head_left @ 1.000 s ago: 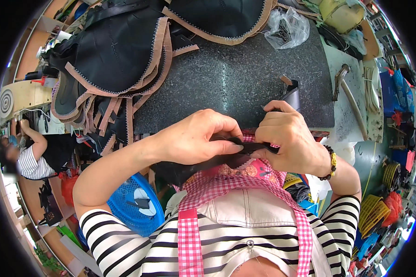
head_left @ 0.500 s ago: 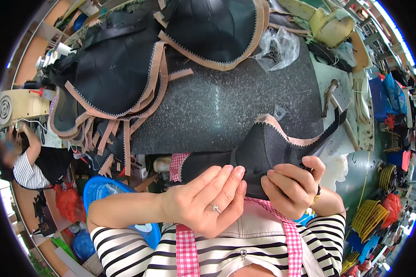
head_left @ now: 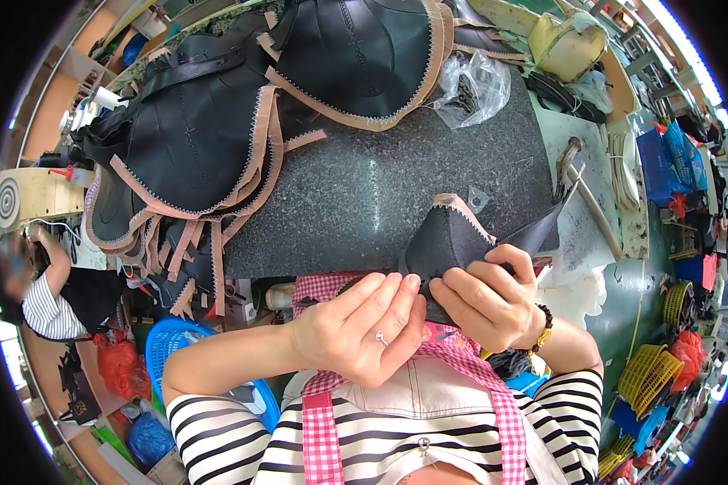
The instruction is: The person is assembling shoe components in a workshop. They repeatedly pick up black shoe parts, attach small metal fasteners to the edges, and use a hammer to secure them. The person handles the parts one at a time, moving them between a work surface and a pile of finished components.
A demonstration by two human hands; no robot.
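A black leather shoe upper [head_left: 438, 242] with a pinkish-tan, zigzag-stitched edge strip is up in front of my chest, over the near edge of the dark table. My left hand [head_left: 357, 330] is closed, fingertips pressed to the upper's lower left part, a ring on one finger. My right hand [head_left: 493, 301] grips its right side with curled fingers, and a dark flap of it sticks out beyond that hand. The lower edge between both hands is mostly hidden by my fingers. Similar black leather pieces [head_left: 194, 153] lie stacked at the far left.
On the dark speckled table [head_left: 340, 194] lie another black piece [head_left: 364, 56] and a clear plastic bag [head_left: 477, 89]. A hammer-like tool [head_left: 570, 166] rests at the right. A blue basket [head_left: 166, 347] stands by my left arm. Another person [head_left: 52, 291] sits far left.
The upper has tilted and turned, so less of its tan edge shows. My right hand has shifted slightly up and left with it; my left hand has barely moved.
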